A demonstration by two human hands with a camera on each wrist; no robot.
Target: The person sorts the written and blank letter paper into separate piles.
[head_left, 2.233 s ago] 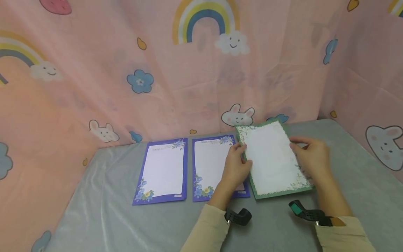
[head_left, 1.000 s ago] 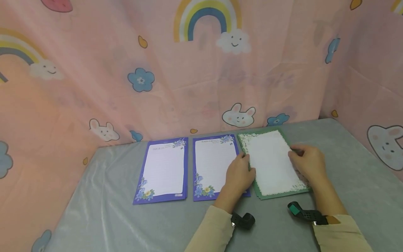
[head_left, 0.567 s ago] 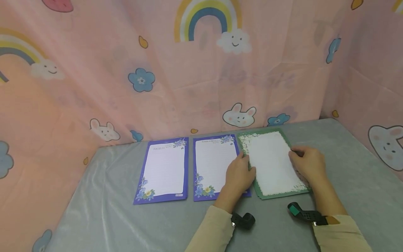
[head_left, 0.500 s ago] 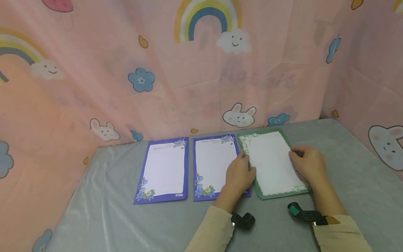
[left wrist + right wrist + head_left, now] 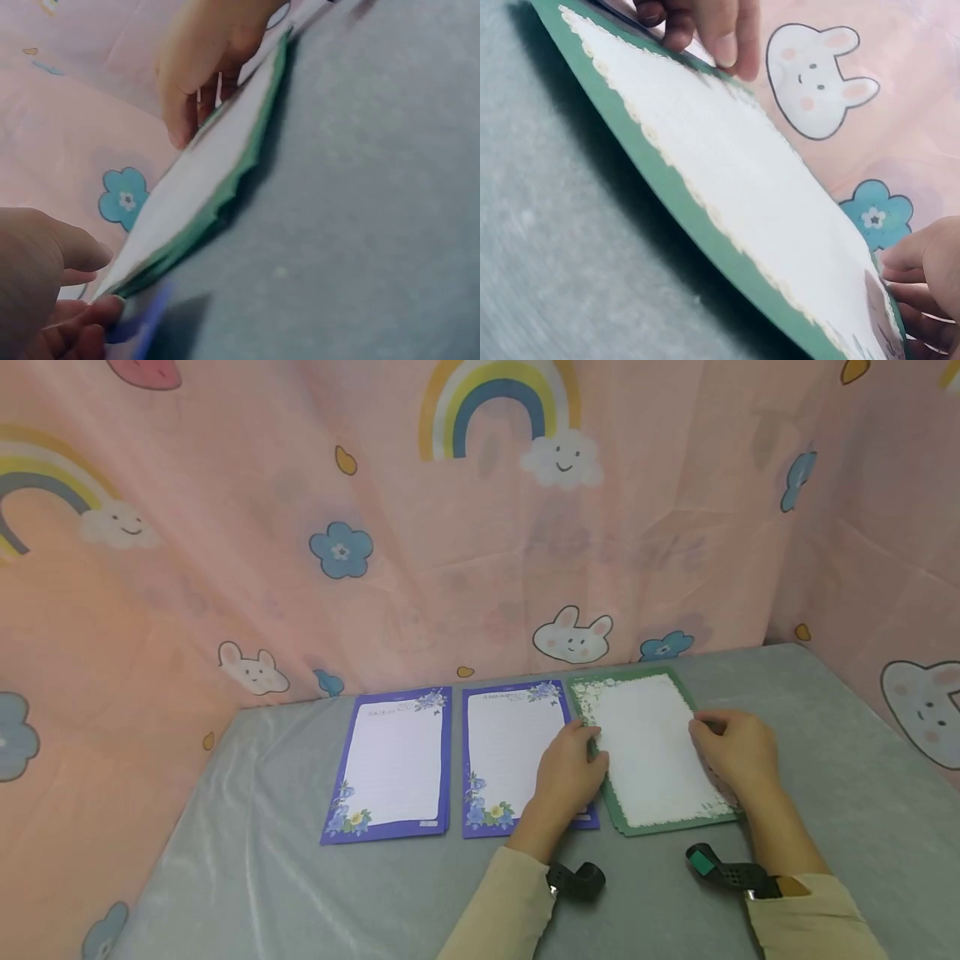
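Note:
A stack of green-bordered stationery paper (image 5: 651, 752), with white middles and a floral frame, lies at the right of the row. In the right wrist view its near edge (image 5: 667, 184) bows up off the cloth. My right hand (image 5: 738, 752) pinches its right edge, thumb over and fingers under. At the left edge is my left hand (image 5: 566, 768), thumb and fingers spread apart, fingertips touching the paper. Several layers show along the green edge (image 5: 225, 199) in the left wrist view. The middle purple-bordered stationery stack (image 5: 498, 752) lies partly under my left hand and wrist.
Another purple-bordered stationery stack (image 5: 390, 768) lies at the left of the row. All rest on a grey cloth-covered table (image 5: 262, 860). A pink patterned curtain (image 5: 450, 552) hangs behind the table's back edge. Dark wrist cameras (image 5: 577, 881) are strapped to both wrists.
The green-bordered paper came down from a raised, tilted hold and lined up beside the purple stacks. Lately my left fingers loosened and one moved over its edge; the right hand stayed.

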